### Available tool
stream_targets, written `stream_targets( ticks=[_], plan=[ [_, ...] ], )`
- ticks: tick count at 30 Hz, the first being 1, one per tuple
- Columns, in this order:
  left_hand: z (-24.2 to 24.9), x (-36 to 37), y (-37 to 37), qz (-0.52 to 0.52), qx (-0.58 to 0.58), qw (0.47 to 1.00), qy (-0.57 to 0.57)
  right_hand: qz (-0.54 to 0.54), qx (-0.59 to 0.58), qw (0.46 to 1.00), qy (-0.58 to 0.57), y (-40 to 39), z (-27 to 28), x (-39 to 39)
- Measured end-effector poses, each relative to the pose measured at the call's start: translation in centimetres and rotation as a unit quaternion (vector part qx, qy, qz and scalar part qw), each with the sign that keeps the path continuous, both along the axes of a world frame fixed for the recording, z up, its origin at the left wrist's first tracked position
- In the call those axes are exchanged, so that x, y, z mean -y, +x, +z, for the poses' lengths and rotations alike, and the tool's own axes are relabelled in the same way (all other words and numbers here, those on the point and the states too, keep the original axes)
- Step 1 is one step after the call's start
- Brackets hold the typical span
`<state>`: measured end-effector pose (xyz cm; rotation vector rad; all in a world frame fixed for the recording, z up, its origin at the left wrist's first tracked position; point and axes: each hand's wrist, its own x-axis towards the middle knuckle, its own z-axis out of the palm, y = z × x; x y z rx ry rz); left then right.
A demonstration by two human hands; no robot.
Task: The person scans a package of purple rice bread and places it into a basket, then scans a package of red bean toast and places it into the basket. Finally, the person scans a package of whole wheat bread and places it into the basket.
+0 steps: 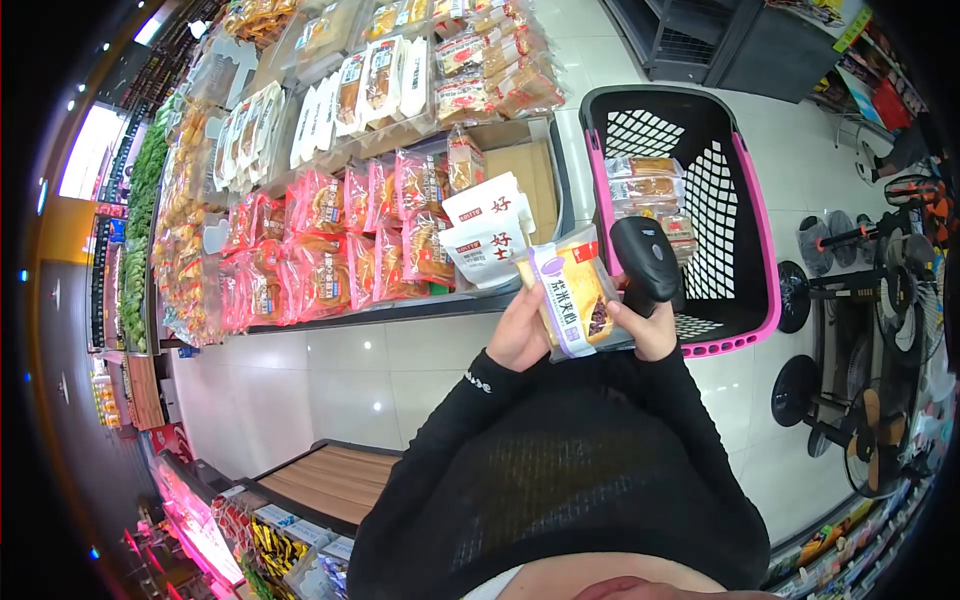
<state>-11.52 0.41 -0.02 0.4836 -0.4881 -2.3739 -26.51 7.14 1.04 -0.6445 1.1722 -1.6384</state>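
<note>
My left hand (520,330) grips the left edge of a packaged bread (572,290) with a white and purple label, held up in front of my chest. The fingers of my right hand (647,328) are closed round the handle of a black scanner (645,255), and its thumb lies near the right side of the packet. Just behind the packet, white cartons (484,235) with red print stand at the end of the display. Beyond the scanner is a black basket (768,260) with a pink rim, holding several packaged breads (645,188).
A long display to the left holds rows of red bread packets (325,285), white-boxed goods (380,80) and bagged loaves (515,65). Several standing fans (872,440) are at the far right. A wooden-topped stand (325,480) is at the lower left.
</note>
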Motion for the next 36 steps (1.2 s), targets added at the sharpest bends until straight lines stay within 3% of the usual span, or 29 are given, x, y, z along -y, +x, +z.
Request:
stream_targets(
  ticks=[4,6,8,11,15,20,22,25,30,32,36],
  plan=[
    [0.9,2.1,2.2,-0.007,0.033,0.999,-0.016,0.051,-0.039,0.998,0.006,0.5,-0.5,0.4],
    [1.7,2.7,3.4,-0.005,0.122,0.990,-0.070,0.069,-0.027,0.997,-0.005,1.3,0.0,1.0],
    [2.7,3.3,4.1,-0.002,0.136,0.988,-0.072,0.071,-0.015,0.997,-0.012,2.0,-0.4,1.7],
    [3.2,4.3,5.4,-0.010,0.181,0.973,-0.145,0.051,0.009,0.998,-0.019,3.5,-0.5,2.8],
    [3.4,5.3,6.9,-0.038,0.159,0.965,-0.206,-0.012,-0.008,1.000,-0.027,6.1,-0.1,3.8],
    [3.2,5.7,9.0,-0.066,0.095,0.985,-0.125,-0.042,0.012,0.999,-0.005,8.0,0.0,4.2],
    [3.3,5.7,9.7,-0.097,-0.003,0.991,-0.087,-0.066,0.003,0.998,-0.024,8.6,0.4,4.3],
    [2.9,5.4,10.3,-0.112,-0.040,0.991,-0.065,-0.081,0.009,0.997,-0.016,9.2,0.0,4.5],
    [2.3,6.1,11.0,-0.119,0.023,0.991,-0.047,-0.074,-0.016,0.997,0.005,9.8,-0.2,4.5],
    [2.0,6.5,10.9,-0.135,0.026,0.988,-0.066,-0.070,-0.126,0.990,-0.007,9.7,-0.5,4.5],
    [2.0,7.3,10.8,-0.138,0.057,0.986,-0.076,-0.065,-0.111,0.992,-0.017,9.9,-0.3,5.5]
  ],
)
